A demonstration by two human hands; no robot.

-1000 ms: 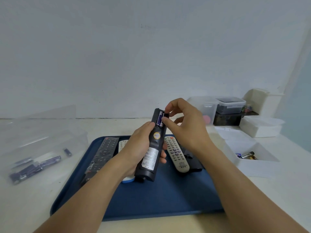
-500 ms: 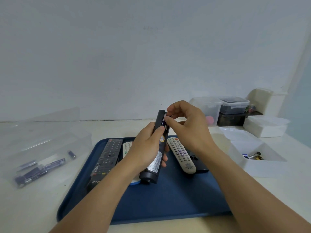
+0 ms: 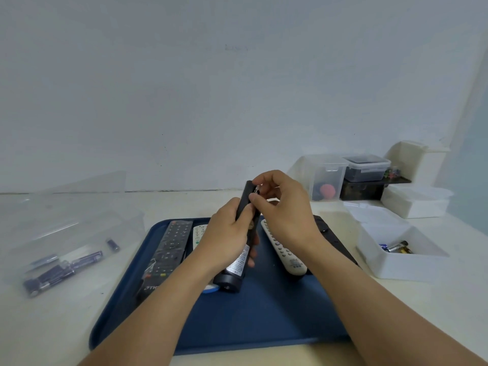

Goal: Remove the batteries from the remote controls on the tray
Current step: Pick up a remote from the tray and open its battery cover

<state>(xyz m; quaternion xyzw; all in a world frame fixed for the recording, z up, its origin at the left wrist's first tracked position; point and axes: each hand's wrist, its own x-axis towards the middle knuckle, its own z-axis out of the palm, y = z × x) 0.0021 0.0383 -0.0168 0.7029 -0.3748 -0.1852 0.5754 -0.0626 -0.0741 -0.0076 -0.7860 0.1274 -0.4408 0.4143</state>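
The right hand (image 3: 284, 207) is now pinching at the top end of the black remote (image 3: 241, 239), its fingertips closer in on the battery (image 3: 255, 192) than before. The left hand (image 3: 224, 239) is still gripping the remote, tilted above the blue tray (image 3: 264, 326). A long black remote (image 3: 169, 249) and a white remote (image 3: 284, 249) are lying on the tray either side.

Plain white wall (image 3: 237, 88), pale tabletop (image 3: 47, 326)

A plain sorting station, likely a lab or data-collection room, is showing here: a bare white wall (image 3: 237, 88) is backing a pale worktop (image 3: 52, 326). Clear plastic storage boxes (image 3: 327, 180) and white bins (image 3: 396, 262) are lining its edges.
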